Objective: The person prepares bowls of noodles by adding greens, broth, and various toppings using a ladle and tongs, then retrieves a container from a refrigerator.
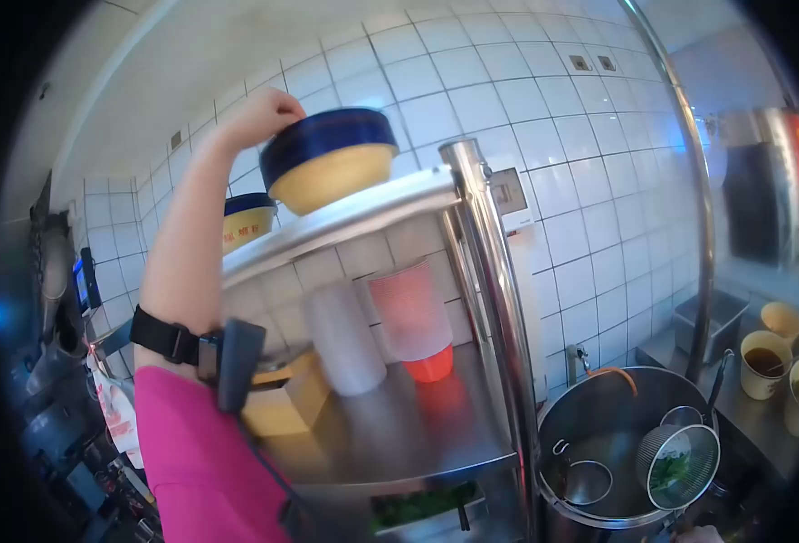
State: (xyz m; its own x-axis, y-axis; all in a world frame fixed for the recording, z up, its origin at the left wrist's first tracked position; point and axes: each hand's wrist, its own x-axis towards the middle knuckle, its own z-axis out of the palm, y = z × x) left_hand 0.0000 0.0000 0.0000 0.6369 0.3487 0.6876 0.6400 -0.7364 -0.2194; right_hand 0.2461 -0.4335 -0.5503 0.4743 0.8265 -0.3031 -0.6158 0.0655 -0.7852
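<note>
My left hand (277, 106) is raised to the top shelf, its fingers curled over the rim of a stack of bowls (336, 163). These bowls are yellow on the outside with dark blue rims, and they look blurred. Behind my forearm stands another blue-rimmed yellow bowl (248, 222). At the bottom edge shows a small part of my right hand (703, 535), by the handle of a mesh strainer (684, 466); its fingers are mostly cut off. Green leaves (669, 471) lie in the strainer, which is tilted over the rim of a large pot (589, 398).
Below the shelf (399, 195) stand clear cup stacks (345, 339), a red container (429, 364) and a cardboard box (291, 398). A steel post (499, 317) rises between shelf and pot. Several paper cups, one with brown liquid (764, 362), sit at right. Another strainer (589, 482) hangs inside the pot.
</note>
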